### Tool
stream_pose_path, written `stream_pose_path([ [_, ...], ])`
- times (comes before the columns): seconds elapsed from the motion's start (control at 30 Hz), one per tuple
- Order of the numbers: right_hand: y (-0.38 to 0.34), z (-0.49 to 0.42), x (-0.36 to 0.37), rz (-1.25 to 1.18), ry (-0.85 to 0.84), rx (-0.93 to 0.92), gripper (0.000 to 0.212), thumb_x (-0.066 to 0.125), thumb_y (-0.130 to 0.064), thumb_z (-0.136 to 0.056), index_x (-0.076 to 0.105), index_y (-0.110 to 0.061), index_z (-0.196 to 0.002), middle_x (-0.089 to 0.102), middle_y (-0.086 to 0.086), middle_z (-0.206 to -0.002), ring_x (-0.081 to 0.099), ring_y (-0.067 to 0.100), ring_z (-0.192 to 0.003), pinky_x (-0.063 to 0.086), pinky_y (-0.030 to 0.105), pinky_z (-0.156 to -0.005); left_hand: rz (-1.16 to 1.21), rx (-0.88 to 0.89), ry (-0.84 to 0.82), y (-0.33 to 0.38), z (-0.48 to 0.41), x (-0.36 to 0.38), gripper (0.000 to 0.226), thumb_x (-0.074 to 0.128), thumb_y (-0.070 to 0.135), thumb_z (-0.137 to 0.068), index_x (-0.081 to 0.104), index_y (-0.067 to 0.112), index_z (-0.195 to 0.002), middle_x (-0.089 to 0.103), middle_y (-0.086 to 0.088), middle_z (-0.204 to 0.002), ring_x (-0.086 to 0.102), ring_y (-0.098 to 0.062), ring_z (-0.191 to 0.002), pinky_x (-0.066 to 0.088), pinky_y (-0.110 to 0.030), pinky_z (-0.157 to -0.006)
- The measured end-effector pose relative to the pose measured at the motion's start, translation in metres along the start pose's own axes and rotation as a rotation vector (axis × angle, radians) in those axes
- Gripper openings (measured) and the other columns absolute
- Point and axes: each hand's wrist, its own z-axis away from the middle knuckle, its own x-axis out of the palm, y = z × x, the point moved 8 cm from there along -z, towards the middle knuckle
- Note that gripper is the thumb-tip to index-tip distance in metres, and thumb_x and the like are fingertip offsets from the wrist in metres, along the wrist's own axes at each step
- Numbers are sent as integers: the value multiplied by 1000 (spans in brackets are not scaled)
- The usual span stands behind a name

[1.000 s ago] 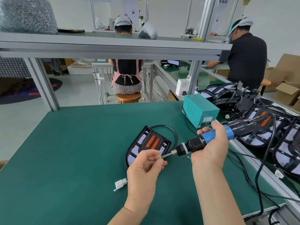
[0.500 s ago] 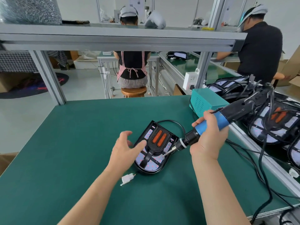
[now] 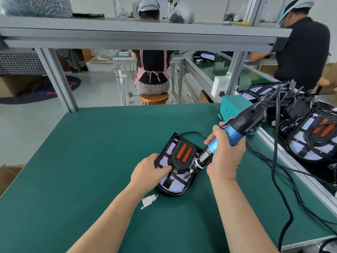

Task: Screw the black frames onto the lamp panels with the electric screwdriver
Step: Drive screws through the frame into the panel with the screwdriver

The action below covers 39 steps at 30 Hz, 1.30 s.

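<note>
In the lower centre my left hand (image 3: 149,172) holds the lamp panel (image 3: 173,186) by its left edge on the green mat (image 3: 91,161), thumb beside the black frame (image 3: 175,154). I would keep it firm, so nothing turns. The electric screwdriver (image 3: 237,125) leans, its bit at the frame's right side (better more upright before driving). My right hand (image 3: 226,156) grips its blue body. I can read no writing anywhere.

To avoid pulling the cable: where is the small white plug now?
In the head view, the white plug lies on the green table by the lamp panel's rounded near end, close to the left hand.
</note>
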Motion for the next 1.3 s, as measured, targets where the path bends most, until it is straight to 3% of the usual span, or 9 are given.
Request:
stream_pose_path([
  [0.1, -2, 1, 3, 12, -25, -11, 16, 67, -13, -79, 57, -18, -91, 57, 1, -57, 53, 18, -49, 49, 24, -55, -26, 19, 16, -3, -3, 0, 15, 72, 33, -84, 64, 26, -94, 70, 9, -87, 66, -21, -90, 54, -38, -84],
  [0.57, -8, 20, 25, 83, -177, -105, 18, 69, -18, -76, 58, -22, -89, 58, -5, -60, 56, 15, -49, 47, 20, -54, -39, 48, 31, -6, -10, 3, 19, 72, 34, -84, 65, 22, -98, 72, 6, -89, 66, -22, -89, 55, -42, -85],
  [0.8, -7, 17, 28, 101, -192, -80, 17, 64, -6, -77, 50, -15, -82, 55, -12, -58, 52, 13, -46, 43, 20, -49, -25, 52, 50, -7, -12, 6, 19, 71, 32, -85, 65, 21, -98, 72, 4, -90, 66, -25, -90, 55, -43, -85],
  [0.97, -5, 28, 41, 119, -283, -68, 17, 65, -5, -76, 53, -15, -82, 53, -2, -60, 47, 19, -48, 42, 23, -49, -36, 60, 54, -9, -12, 7, 13, 70, 33, -85, 62, 24, -91, 70, 5, -84, 65, -25, -85, 55, -40, -80],
  [1.07, -7, 30, 39, 88, -329, -65, 16, 63, -2, -80, 54, -15, -86, 53, -6, -57, 47, 17, -47, 45, 19, -49, -47, 55, 47, -9, -10, 6, 13, 70, 34, -85, 62, 26, -90, 69, 8, -83, 65, -22, -84, 55, -37, -78],
  [1.3, -3, 17, 22, -17, -290, 26, 19, 67, -8, -78, 61, -16, -95, 54, 4, -57, 52, 18, -52, 47, 21, -59, -29, 54, 0, -2, -4, 3, 11, 71, 33, -85, 63, 26, -89, 70, 10, -82, 66, -18, -83, 54, -35, -79],
])
